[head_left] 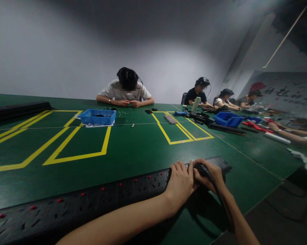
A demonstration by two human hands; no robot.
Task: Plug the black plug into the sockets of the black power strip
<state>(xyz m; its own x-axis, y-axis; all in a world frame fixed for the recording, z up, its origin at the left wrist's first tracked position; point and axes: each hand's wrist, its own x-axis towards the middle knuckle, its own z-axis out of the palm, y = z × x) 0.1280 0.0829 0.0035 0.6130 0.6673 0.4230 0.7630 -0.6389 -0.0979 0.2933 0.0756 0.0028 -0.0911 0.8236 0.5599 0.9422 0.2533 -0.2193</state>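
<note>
A long black power strip (111, 194) with a row of small red buttons or lights runs from the lower left up to the right across the near table. My left hand (180, 180) is closed over the strip towards its right end, fingertips curled on the top. Right beside it, my right hand (211, 173) grips the end of a thick black cable (221, 197), which bends down along my right forearm. The two hands nearly touch. What lies between my fingers, such as a plug or socket, is mostly hidden. Beyond them the strip's flat grey-black end (221, 163) shows.
Yellow tape outlines (79, 157) mark the green table (135, 149). A blue bin (98, 117) stands ahead left, another blue bin (228, 119) ahead right beside black parts. A dark bar (20, 108) lies far left. One person (126, 88) sits opposite; several others work at right.
</note>
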